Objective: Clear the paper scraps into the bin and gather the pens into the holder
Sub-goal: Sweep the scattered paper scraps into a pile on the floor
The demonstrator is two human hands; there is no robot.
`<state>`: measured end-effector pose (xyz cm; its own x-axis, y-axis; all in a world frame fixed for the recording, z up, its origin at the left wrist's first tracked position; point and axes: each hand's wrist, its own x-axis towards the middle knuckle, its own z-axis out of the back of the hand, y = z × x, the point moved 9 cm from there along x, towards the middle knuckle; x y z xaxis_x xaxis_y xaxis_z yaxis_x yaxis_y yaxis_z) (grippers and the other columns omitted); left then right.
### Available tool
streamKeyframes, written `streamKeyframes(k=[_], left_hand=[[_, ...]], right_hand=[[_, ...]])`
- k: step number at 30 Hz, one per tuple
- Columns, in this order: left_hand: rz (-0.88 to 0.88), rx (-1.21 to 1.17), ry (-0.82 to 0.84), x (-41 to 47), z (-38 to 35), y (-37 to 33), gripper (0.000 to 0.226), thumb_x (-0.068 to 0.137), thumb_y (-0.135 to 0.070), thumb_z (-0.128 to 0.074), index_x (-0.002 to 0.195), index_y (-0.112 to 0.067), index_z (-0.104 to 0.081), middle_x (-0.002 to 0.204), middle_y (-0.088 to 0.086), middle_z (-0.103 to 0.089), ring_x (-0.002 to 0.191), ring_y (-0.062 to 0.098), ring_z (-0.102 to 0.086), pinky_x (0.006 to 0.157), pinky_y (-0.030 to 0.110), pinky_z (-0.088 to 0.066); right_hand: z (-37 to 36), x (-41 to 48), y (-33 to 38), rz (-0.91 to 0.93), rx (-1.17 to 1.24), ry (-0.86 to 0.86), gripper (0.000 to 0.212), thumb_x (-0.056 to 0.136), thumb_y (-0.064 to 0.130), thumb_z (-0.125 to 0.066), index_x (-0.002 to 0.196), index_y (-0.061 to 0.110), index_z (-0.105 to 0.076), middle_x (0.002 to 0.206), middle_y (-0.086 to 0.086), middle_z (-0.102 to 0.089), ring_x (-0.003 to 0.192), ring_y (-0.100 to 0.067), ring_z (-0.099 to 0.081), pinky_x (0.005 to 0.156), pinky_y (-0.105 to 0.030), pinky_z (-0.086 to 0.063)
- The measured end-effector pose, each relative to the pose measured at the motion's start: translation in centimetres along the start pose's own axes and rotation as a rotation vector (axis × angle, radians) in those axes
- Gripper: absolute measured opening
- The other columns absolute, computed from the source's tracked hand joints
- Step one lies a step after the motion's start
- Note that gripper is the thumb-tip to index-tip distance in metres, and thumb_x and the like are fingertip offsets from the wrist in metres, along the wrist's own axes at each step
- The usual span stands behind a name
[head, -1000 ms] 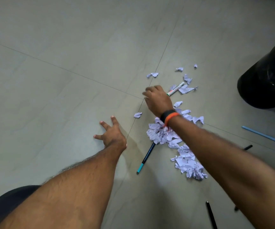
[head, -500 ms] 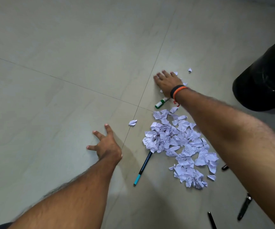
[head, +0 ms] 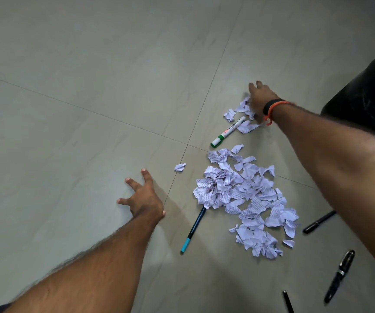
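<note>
Floor (head: pixel 91 64): grey tiles, two seams crossing just left of the marker; broad tile spreading left of and beyond both grips.
Bin (head: pixel 367 102): black, far right, behind the right forearm.
Right grip (head: pixel 262 98): fingers stretched, holding nothing, laid against a few loose scraps (head: pixel 244 109); slightly blurred.
Left grip (head: pixel 143 197): fingers spread, tips on the floor, holding nothing.
Scrap pile (head: pixel 245 199): between the forearms, apart from both grips.
Marker (head: pixel 227 132): green-capped, between loose scraps and pile, near the right wrist.
Blue pen (head: pixel 194 229): far end under the pile's edge.
Black pens (head: pixel 319 221): three, beside the right forearm.
</note>
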<state>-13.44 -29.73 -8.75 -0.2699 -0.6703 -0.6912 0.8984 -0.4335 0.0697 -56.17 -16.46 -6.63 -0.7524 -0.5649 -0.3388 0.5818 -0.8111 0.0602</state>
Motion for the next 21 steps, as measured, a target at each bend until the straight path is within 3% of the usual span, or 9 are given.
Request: streamKeyframes(k=[3, 6, 10, 13, 16, 21], left_hand=[[-0.006, 0.003, -0.001, -0.1, 0.0, 0.0, 0.132, 0.069, -0.026, -0.086, 0.15, -0.033, 0.018, 0.159, 0.019, 0.015, 0.134, 0.05, -0.036, 0.106, 0.05, -0.036], [-0.01, 0.009, -0.009, -0.2, 0.2, -0.1, 0.133, 0.068, -0.027, -0.087, 0.15, -0.031, 0.017, 0.159, 0.021, 0.014, 0.132, 0.049, -0.039, 0.108, 0.051, -0.034], [-0.017, 0.008, -0.013, -0.1, 0.1, -0.2, 0.134, 0.067, -0.027, -0.087, 0.151, -0.029, 0.017, 0.158, 0.024, 0.013, 0.128, 0.045, -0.046, 0.112, 0.056, -0.024], [-0.018, 0.004, -0.012, -0.1, 0.1, -0.1, 0.135, 0.066, -0.027, -0.087, 0.151, -0.029, 0.017, 0.158, 0.023, 0.014, 0.129, 0.046, -0.043, 0.112, 0.058, -0.022], [-0.021, 0.003, -0.009, -0.1, 0.2, -0.1, 0.134, 0.066, -0.027, -0.088, 0.151, -0.029, 0.017, 0.158, 0.024, 0.013, 0.128, 0.045, -0.045, 0.113, 0.059, -0.02], [-0.018, 0.003, -0.006, -0.3, 0.2, -0.2, 0.133, 0.068, -0.026, -0.087, 0.151, -0.029, 0.017, 0.158, 0.023, 0.013, 0.129, 0.047, -0.043, 0.111, 0.057, -0.025]], right_hand=[[-0.1, -0.7, -0.7, -0.033, 0.063, 0.085, 0.048, 0.078, 0.002, -0.067, 0.122, -0.002, -0.048, 0.126, -0.025, -0.054, 0.112, -0.04, -0.057, 0.089, -0.04, -0.046], [0.4, -1.5, -1.7, -0.067, 0.065, -0.017, 0.03, 0.073, -0.003, -0.064, 0.103, 0.002, -0.063, 0.113, -0.023, -0.064, 0.102, -0.04, -0.061, 0.085, -0.039, -0.051], [0.8, -2.3, -2.9, -0.089, 0.131, -0.211, 0.046, 0.078, -0.004, -0.052, 0.12, 0.012, -0.062, 0.125, -0.018, -0.057, 0.115, -0.04, -0.054, 0.096, -0.041, -0.048], [-0.5, -2.0, -0.9, 0.074, 0.102, -0.077, 0.065, 0.081, -0.003, -0.055, 0.141, 0.018, -0.044, 0.145, -0.018, -0.039, 0.129, -0.041, -0.041, 0.106, -0.042, -0.038], [-1.6, -3.6, 0.7, 0.149, 0.013, -0.011, 0.044, 0.084, 0.002, -0.052, 0.127, 0.013, -0.055, 0.128, -0.02, -0.051, 0.114, -0.041, -0.053, 0.093, -0.039, -0.043], [-2.5, -10.0, -0.9, -0.09, 0.208, -0.22, 0.034, 0.085, 0.003, -0.047, 0.115, 0.01, -0.062, 0.116, -0.021, -0.058, 0.105, -0.042, -0.056, 0.088, -0.041, -0.047]])
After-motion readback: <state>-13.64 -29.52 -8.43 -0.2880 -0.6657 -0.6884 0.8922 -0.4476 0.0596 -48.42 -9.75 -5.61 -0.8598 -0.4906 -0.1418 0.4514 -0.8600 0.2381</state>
